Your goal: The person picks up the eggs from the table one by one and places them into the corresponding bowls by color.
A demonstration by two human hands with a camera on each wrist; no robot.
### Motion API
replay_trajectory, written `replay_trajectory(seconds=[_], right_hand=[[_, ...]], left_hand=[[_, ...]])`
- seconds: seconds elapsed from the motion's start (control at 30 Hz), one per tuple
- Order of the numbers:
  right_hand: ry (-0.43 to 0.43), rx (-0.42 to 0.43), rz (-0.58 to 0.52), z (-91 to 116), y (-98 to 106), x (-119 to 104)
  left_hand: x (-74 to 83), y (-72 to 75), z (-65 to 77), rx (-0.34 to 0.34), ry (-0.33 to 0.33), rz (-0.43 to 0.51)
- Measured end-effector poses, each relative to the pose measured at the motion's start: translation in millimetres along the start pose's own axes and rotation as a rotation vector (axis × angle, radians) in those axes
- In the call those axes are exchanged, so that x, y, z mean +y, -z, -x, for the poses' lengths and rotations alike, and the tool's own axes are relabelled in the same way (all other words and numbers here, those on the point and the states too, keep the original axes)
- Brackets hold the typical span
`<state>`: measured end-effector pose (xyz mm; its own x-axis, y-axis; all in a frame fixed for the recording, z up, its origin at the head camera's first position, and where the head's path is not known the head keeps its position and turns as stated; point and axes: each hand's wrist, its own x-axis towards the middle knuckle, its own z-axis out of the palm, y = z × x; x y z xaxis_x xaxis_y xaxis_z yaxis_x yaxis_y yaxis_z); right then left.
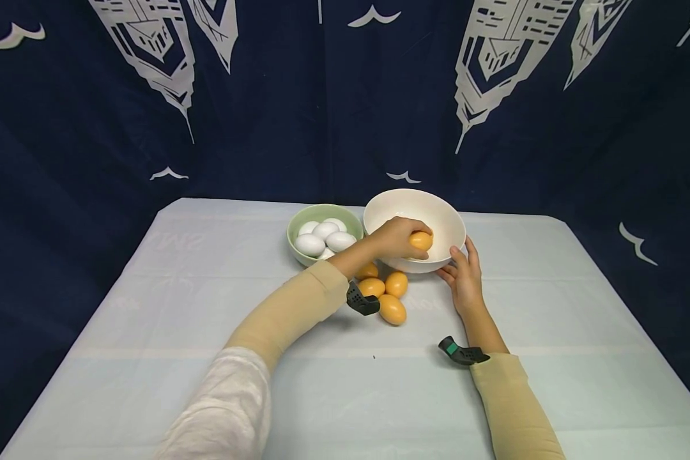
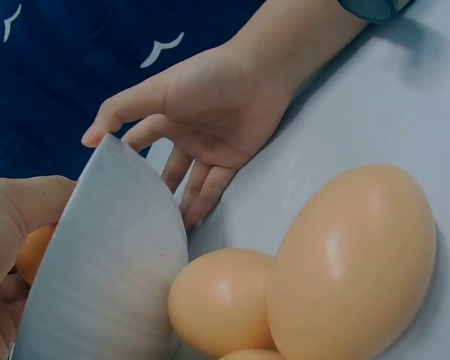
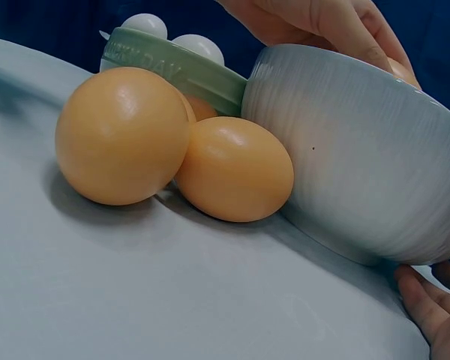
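A brown egg (image 1: 420,241) is pinched in my left hand (image 1: 399,237), which reaches over the near rim into the white bowl (image 1: 414,265). My right hand (image 1: 466,278) grips that bowl from its right side, with the thumb at the rim and the other fingers against the outer wall and low near its base. Several more brown eggs (image 1: 392,309) lie on the table just in front of the bowl, below my left wrist. In the right wrist view, one brown egg (image 3: 236,169) sits right at the bowl's outer wall.
Left of the white bowl stands a green bowl (image 1: 305,259) with several white eggs (image 1: 310,245) in it. Both bowls are near the back edge of the pale table (image 1: 167,306). Behind it hangs a dark blue curtain (image 1: 287,128) with white prints.
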<state>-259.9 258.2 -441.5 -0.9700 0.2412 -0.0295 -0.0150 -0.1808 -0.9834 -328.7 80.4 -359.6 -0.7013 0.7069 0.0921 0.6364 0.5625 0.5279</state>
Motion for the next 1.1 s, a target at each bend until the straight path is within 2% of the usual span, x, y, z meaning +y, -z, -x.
replay_trajectory(seconds=[0.2, 0.4, 0.57, 0.8, 1.0, 1.1], right_hand=[[-0.009, -0.007, -0.013, -0.6, 0.4, 1.2], [-0.007, -0.010, -0.017, -1.2, 0.2, 2.1], [-0.002, -0.012, -0.018, -1.5, 1.3, 1.7], [0.000, -0.016, -0.020, -1.4, 1.9, 1.7], [-0.011, -0.009, -0.019, -1.1, 1.3, 1.2], [-0.017, -0.005, -0.005, -0.7, 1.2, 0.8]], left_hand=[[-1.1, -4.2, -5.7, -0.049, 0.002, 0.014], [-1.2, -4.8, -8.1, -0.091, 0.036, 0.034], [-3.0, -7.3, -12.8, -0.114, 0.024, 0.058], [-6.7, -10.1, -18.4, -0.150, 0.043, 0.033], [-6.6, -9.3, -21.7, -0.232, 0.034, -0.020], [-5.8, -8.8, -22.0, -0.267, 0.065, -0.023]])
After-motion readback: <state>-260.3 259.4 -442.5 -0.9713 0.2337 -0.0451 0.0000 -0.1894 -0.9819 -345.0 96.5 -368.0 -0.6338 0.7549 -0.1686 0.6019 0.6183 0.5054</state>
